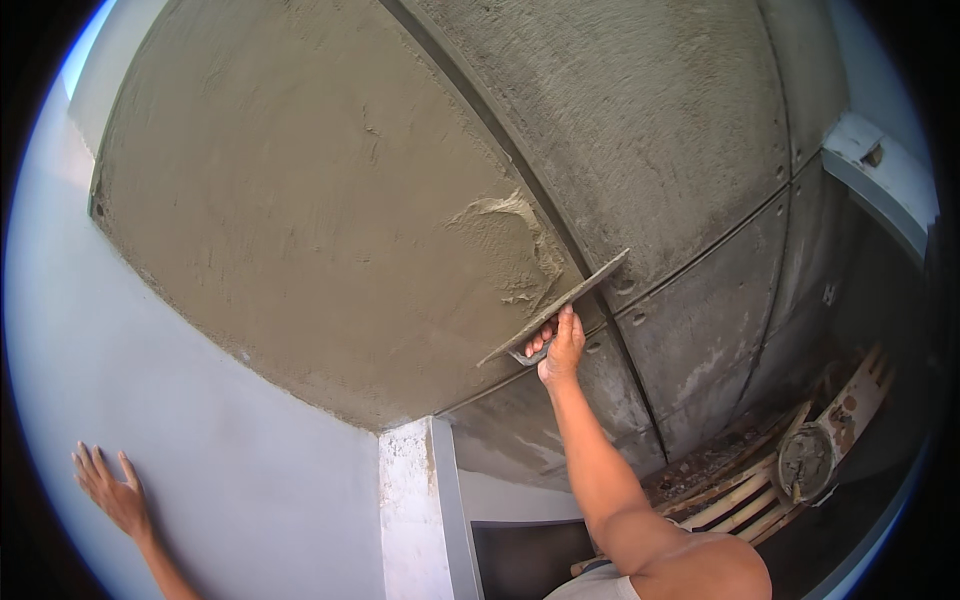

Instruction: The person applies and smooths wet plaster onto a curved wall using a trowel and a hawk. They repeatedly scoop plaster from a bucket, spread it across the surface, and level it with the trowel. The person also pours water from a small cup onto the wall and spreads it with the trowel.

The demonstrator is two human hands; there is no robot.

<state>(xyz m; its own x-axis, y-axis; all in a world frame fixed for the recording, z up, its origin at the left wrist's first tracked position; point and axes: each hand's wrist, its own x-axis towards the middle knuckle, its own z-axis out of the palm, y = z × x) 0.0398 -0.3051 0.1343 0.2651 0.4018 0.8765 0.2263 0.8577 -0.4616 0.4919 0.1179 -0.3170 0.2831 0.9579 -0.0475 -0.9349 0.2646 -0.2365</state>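
Note:
My right hand (562,343) is wrapped round the handle of a plastering trowel (590,283), a long flat blade seen nearly edge-on. The blade is held at a slant against the wall panel, across a dark groove (560,225). Wet grey-brown plaster (290,210) coats the large panel left of that groove. Just above the blade, a rough raised ridge of plaster (525,225) stands out from the smoother coat. At the lower left, my left hand (113,492) lies with fingers spread on the pale smooth wall (230,450), holding nothing.
To the right are grey concrete panels (690,120) split by dark grooves. A white post (412,510) rises at bottom centre. Low on the right, a round bucket of mortar (806,462) stands by wooden slats (735,505). A white ledge (880,175) juts out at the far right.

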